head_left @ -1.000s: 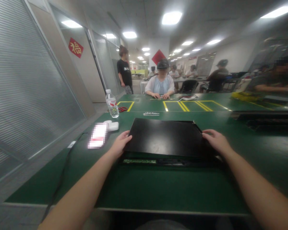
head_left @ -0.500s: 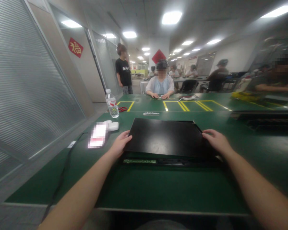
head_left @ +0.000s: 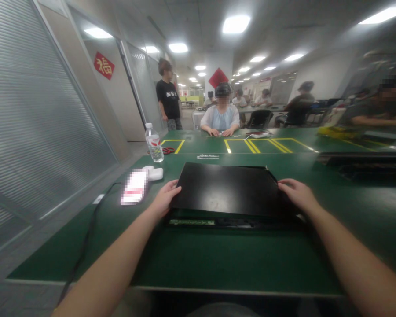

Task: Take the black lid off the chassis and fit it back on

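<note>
A flat black panel [head_left: 229, 189] lies on the green table [head_left: 218, 259] in front of me, over a dark base whose front strip shows a green circuit board [head_left: 191, 223]. My left hand [head_left: 165, 198] grips the panel's left edge, thumb on top and fingers curled beneath. At the right edge, my right hand [head_left: 297, 193] holds the panel the same way. The panel's near edge sits slightly raised above the base.
A water bottle [head_left: 154, 143], red scissors [head_left: 168, 150] and a white object [head_left: 155, 174] sit at the left, with a black cable [head_left: 86, 246] running off the table. Dark trays [head_left: 366, 165] lie to the right. A person sits opposite; another stands behind.
My hands and the panel have stayed put. The standing person in the background has shifted slightly left.
</note>
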`<state>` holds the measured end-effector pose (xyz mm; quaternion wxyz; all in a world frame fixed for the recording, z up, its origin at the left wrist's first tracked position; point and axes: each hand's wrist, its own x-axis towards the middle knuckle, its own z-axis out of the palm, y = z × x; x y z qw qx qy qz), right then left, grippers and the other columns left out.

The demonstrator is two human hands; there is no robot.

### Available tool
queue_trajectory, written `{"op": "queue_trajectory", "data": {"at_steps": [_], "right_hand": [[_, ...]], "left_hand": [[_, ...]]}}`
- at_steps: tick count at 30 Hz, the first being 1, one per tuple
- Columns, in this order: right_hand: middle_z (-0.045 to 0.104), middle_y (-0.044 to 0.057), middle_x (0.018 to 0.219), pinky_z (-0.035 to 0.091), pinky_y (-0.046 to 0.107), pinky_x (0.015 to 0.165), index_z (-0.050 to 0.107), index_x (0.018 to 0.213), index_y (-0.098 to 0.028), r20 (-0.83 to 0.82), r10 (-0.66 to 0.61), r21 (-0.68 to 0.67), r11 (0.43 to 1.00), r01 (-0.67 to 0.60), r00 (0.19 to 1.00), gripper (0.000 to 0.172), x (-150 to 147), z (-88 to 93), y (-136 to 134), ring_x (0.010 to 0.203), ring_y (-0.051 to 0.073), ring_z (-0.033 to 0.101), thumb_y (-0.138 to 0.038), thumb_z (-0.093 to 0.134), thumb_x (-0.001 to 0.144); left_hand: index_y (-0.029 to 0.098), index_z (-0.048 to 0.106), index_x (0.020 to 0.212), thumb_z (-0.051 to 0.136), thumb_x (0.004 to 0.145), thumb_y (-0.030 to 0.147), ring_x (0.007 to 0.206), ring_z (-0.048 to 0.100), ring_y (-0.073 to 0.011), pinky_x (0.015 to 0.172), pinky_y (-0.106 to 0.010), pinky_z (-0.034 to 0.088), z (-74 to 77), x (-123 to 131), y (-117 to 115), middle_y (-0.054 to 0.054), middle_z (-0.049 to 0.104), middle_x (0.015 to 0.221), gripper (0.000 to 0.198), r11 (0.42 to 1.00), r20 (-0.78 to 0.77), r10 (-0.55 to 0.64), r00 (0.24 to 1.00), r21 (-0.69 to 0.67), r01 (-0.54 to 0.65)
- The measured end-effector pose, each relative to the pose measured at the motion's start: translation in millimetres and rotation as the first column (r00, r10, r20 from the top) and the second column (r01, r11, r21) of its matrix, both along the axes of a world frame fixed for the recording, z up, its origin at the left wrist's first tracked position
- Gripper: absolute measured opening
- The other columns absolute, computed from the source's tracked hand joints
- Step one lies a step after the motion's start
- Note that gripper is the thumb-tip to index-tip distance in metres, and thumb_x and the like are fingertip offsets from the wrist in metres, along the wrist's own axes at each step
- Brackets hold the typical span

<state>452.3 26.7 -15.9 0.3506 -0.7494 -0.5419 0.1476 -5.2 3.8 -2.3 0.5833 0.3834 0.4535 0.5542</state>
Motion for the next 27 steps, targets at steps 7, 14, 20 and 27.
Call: {"op": "queue_trajectory", "data": {"at_steps": [7, 14, 20, 27], "right_hand": [[0.074, 0.008, 0.085, 0.045, 0.032, 0.073, 0.077, 0.096, -0.021, 0.007, 0.004, -0.002, 1.0, -0.004, 1.0, 0.035, 2.2, -1.7, 0.7, 0.081, 0.023, 0.065, -0.045, 0.061, 0.076], [0.074, 0.008, 0.084, 0.046, 0.032, 0.071, 0.077, 0.096, -0.021, 0.0, 0.008, -0.002, 1.0, -0.008, 1.0, 0.037, 3.7, -3.4, 2.3, 0.079, 0.023, 0.065, -0.046, 0.062, 0.075], [0.074, 0.007, 0.085, 0.046, 0.032, 0.072, 0.077, 0.097, -0.021, 0.01, 0.01, -0.027, 1.0, -0.009, 1.0, 0.036, 4.6, -3.3, 2.8, 0.079, 0.023, 0.066, -0.046, 0.061, 0.075], [0.074, 0.008, 0.084, 0.047, 0.031, 0.07, 0.077, 0.092, -0.021, 0.046, -0.002, -0.007, 1.0, 0.002, 0.999, 0.033, 2.4, 0.3, 0.9, 0.078, 0.023, 0.065, -0.045, 0.061, 0.075]], "left_hand": [[0.012, 0.061, 0.119, 0.071, 0.075, 0.007, 0.079, 0.075, -0.0211, 0.069, -0.028, 0.058, 0.2, -0.9, 0.5, -0.011, 0.078, 0.093, 0.045, 1.0, -0.007, 0.016, 1.0, -0.021, -0.016], [0.012, 0.064, 0.117, 0.072, 0.075, 0.008, 0.079, 0.075, -0.0207, 0.068, -0.027, 0.058, 0.9, -2.1, 1.4, -0.011, 0.078, 0.094, 0.043, 0.999, -0.003, 0.015, 1.0, -0.031, -0.015], [0.011, 0.065, 0.119, 0.072, 0.073, 0.008, 0.08, 0.074, -0.0207, 0.068, -0.027, 0.058, 1.2, -1.6, 1.1, -0.012, 0.078, 0.097, 0.047, 1.0, 0.017, 0.011, 1.0, -0.027, -0.01], [0.011, 0.065, 0.121, 0.071, 0.074, 0.007, 0.078, 0.074, -0.0203, 0.067, -0.027, 0.058, 3.4, -0.8, 0.4, -0.012, 0.078, 0.095, 0.047, 0.999, 0.026, 0.014, 1.0, -0.039, -0.013]]}}
